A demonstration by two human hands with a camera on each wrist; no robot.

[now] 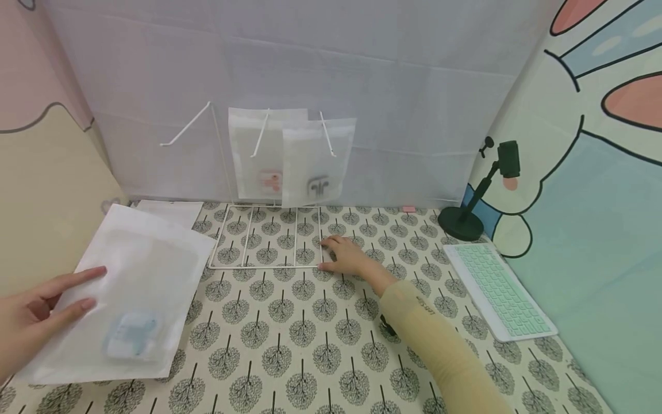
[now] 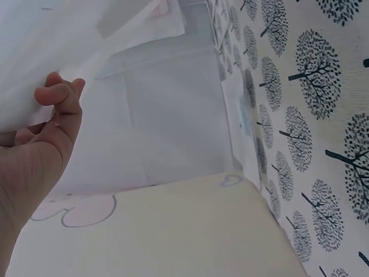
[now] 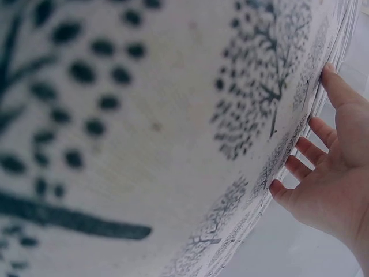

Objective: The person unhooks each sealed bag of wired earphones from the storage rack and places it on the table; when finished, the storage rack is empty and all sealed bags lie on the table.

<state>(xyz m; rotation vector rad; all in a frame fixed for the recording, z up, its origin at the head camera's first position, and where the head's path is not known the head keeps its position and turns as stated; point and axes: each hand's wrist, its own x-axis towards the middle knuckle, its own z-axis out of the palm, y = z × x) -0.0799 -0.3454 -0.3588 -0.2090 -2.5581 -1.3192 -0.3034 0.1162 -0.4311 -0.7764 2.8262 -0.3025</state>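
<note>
At the left, my left hand (image 1: pixel 41 316) holds a frosted, translucent bag (image 1: pixel 150 270) by its left side, thumb and a finger lying over its front. A blue and white item (image 1: pixel 133 335) shows blurred through it. In the left wrist view, curled fingers (image 2: pixel 60 98) grip the bag's edge. My right hand (image 1: pixel 347 256) rests on the patterned cloth at the right end of a white wire rack (image 1: pixel 269 268), fingertips at its base wire. Spread fingers (image 3: pixel 311 150) show in the right wrist view. Two frosted bags (image 1: pixel 253 135) (image 1: pixel 315 155) hang on the rack's hooks, overlapping.
Another pale bag (image 1: pixel 176 213) lies at the back left, partly behind the held one. A bare hook (image 1: pixel 186 125) juts out at the rack's left. On the right are a black stand (image 1: pixel 462 224) and a mint-green keyboard (image 1: pixel 501 290). Curtains enclose the table.
</note>
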